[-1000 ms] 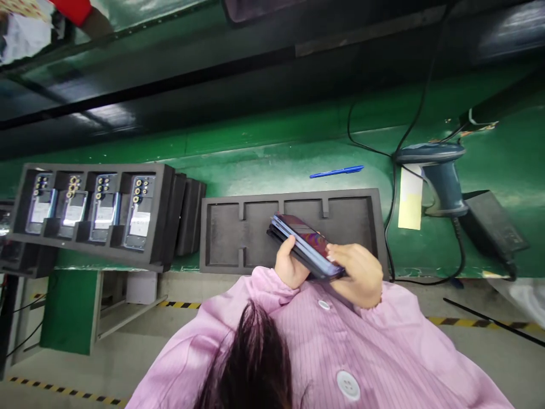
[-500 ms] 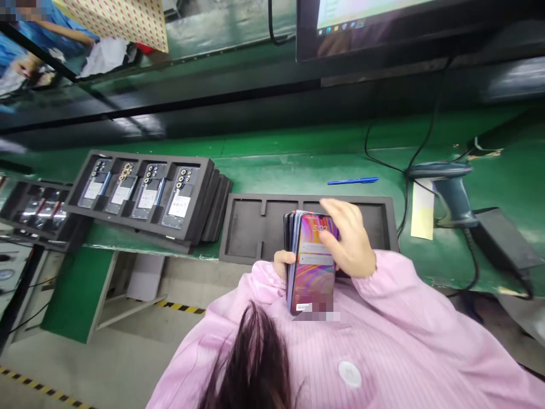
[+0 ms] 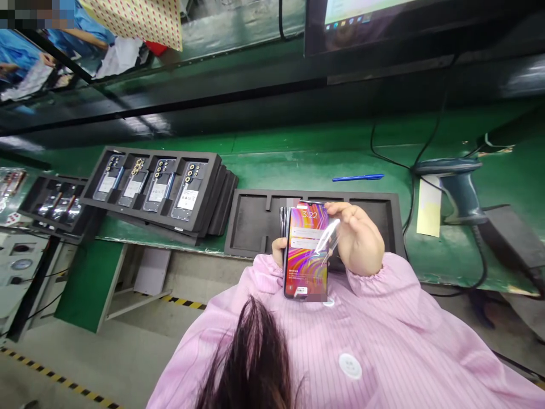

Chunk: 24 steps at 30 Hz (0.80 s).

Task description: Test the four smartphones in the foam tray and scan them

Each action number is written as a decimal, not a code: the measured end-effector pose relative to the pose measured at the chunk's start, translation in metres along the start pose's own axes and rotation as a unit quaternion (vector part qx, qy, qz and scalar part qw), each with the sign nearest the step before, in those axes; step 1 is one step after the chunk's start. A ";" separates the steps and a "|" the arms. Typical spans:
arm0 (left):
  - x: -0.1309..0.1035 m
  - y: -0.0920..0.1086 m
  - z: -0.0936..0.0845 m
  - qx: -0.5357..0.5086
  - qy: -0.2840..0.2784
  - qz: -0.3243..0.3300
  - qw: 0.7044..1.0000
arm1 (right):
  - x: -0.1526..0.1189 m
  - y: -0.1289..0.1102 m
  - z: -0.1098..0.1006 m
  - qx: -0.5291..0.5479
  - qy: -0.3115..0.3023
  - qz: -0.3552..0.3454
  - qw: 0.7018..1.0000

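Observation:
My left hand (image 3: pixel 279 250) is wrapped round the left side of several stacked smartphones. The top smartphone (image 3: pixel 304 267) faces up with its screen lit in a colourful pattern, showing 3:22 and a small white label near the bottom. At its upper right corner, my right hand (image 3: pixel 360 236) pinches a clear film (image 3: pixel 327 237), which bends up off the screen's right side and catches the light. Behind the hands lies a black foam tray (image 3: pixel 251 224) with moulded compartments; the phones and hands hide its middle.
To the left stand stacked foam trays (image 3: pixel 164 216), the top one holding several phones with their backs exposed. A blue pen (image 3: pixel 357 178), a handheld scanner (image 3: pixel 457 187) with cables, and a yellow-white paper strip (image 3: pixel 429 210) lie on the green bench. A monitor (image 3: pixel 383 51) hangs above.
My right fingers have closed at the top phone's upper right corner, and a clear film now lifts from the screen. The phone has turned flatter towards me; my left hand still holds the stack.

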<state>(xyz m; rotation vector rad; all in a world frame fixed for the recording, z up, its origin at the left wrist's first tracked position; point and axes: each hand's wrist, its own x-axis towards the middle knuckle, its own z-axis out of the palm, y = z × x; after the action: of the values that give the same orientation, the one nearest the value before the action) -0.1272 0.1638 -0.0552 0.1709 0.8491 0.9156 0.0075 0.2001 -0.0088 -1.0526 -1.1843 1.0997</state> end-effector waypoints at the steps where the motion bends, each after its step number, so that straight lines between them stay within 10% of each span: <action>1: -0.001 0.000 0.001 0.001 -0.010 -0.009 1.000 | 0.004 0.000 0.001 0.019 0.007 0.028 0.999; 9: -0.003 0.002 0.010 0.014 -0.056 -0.044 0.997 | 0.010 0.005 -0.016 0.152 0.000 0.176 0.973; 14: 0.000 0.009 0.016 0.039 -0.044 -0.050 0.997 | -0.022 0.019 -0.016 0.150 -0.109 0.303 0.935; 20: 0.005 0.003 0.029 0.080 0.052 0.037 0.995 | -0.035 0.028 -0.007 0.105 -0.124 0.365 0.917; 24: 0.002 0.010 0.025 0.058 -0.019 -0.020 0.998 | -0.028 0.022 -0.027 0.182 -0.150 0.355 0.905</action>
<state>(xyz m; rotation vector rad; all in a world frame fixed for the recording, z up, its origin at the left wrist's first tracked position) -0.1144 0.1769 -0.0352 0.2709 0.8677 0.8240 0.0312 0.1752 -0.0376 -1.0608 -0.7672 2.0291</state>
